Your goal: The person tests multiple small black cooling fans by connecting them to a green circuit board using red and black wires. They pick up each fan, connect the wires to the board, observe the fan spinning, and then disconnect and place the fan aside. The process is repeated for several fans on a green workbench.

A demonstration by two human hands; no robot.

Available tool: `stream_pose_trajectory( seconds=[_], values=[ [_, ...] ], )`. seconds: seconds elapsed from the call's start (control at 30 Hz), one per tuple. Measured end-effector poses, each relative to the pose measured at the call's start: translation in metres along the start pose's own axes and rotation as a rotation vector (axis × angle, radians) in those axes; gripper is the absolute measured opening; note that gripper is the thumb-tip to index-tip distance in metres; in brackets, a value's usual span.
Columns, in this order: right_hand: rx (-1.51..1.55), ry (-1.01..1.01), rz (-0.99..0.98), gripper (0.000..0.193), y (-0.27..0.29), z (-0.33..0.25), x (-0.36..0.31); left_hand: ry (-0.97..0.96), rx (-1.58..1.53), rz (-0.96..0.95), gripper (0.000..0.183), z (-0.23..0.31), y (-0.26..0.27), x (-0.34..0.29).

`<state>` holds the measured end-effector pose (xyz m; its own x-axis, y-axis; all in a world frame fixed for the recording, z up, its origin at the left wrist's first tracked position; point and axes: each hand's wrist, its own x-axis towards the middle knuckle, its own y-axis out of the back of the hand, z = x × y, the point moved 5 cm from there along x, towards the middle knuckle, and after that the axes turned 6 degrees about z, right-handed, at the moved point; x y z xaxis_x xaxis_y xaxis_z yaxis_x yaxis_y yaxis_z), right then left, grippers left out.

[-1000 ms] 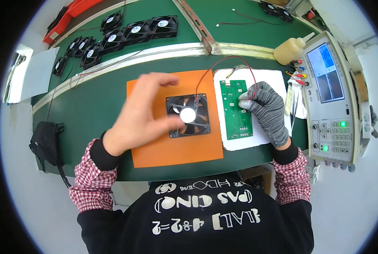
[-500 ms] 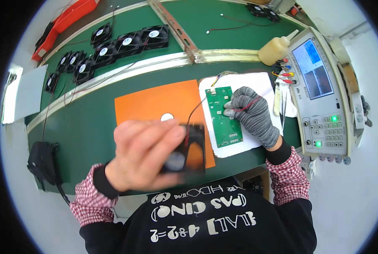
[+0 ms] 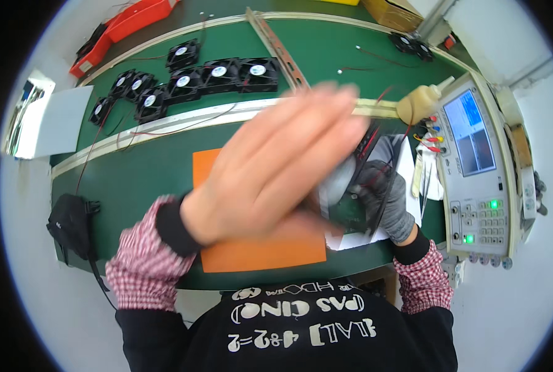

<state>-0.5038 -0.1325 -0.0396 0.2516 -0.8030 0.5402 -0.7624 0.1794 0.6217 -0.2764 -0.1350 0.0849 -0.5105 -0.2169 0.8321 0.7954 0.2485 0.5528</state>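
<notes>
My left hand (image 3: 270, 167), bare and smeared by motion, is raised over the orange sheet (image 3: 261, 255). It grips a square black cooling fan (image 3: 375, 220) on edge, its outline blurred and partly covered by my fingers. Behind the fan, my right hand (image 3: 388, 195), in a grey striped glove, rests over the green circuit board (image 3: 346, 214). Its fingers are bent together, and the fan hides whatever they pinch. Red and black wires run close to the fan. Much of the board is hidden by the fan and my left hand.
Several black fans (image 3: 219, 73) stand in rows beyond the white ledge, left of a metal bar (image 3: 279, 49). At right are a bench instrument (image 3: 474, 161) with a lit screen, a cream squeeze bottle (image 3: 417, 105), tweezers and a white glove. A black pouch (image 3: 69, 220) sits at left.
My left hand has lifted and moved right with the fan, from over the orange sheet to above the board. The right hand stays by the board. The whole view has shifted slightly.
</notes>
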Motion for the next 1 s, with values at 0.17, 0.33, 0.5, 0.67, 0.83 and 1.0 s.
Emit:
stream_pose_trajectory(
  seconds=[0.17,0.33,0.5,0.67,0.83,1.0],
  values=[
    [0.306,-0.364,0.261,0.017,0.013,0.022,-0.005,0.432,0.321,-0.195,0.106,-0.155,-0.069,-0.022],
    [0.495,-0.446,0.258,0.038,0.01,0.022,-0.003,0.702,0.359,-0.702,0.08,-0.205,-0.075,-0.063],
    [0.7,-0.581,-0.102,0.088,0.008,-0.013,0.005,0.435,-0.118,-0.029,0.07,-0.034,-0.043,-0.002],
    [0.963,-0.175,-0.779,0.025,-0.015,-0.079,-0.003,0.281,-0.282,0.056,0.066,0.007,0.011,-0.011],
    [0.986,0.015,-0.978,0.017,-0.01,-0.084,-0.023,0.187,0.577,0.652,0.054,-0.064,0.147,-0.061],
    [0.641,-0.4,-0.316,0.014,0.019,-0.021,-0.002,1.339,-0.341,0.338,0.031,-0.061,0.044,-0.086]
  ],
)
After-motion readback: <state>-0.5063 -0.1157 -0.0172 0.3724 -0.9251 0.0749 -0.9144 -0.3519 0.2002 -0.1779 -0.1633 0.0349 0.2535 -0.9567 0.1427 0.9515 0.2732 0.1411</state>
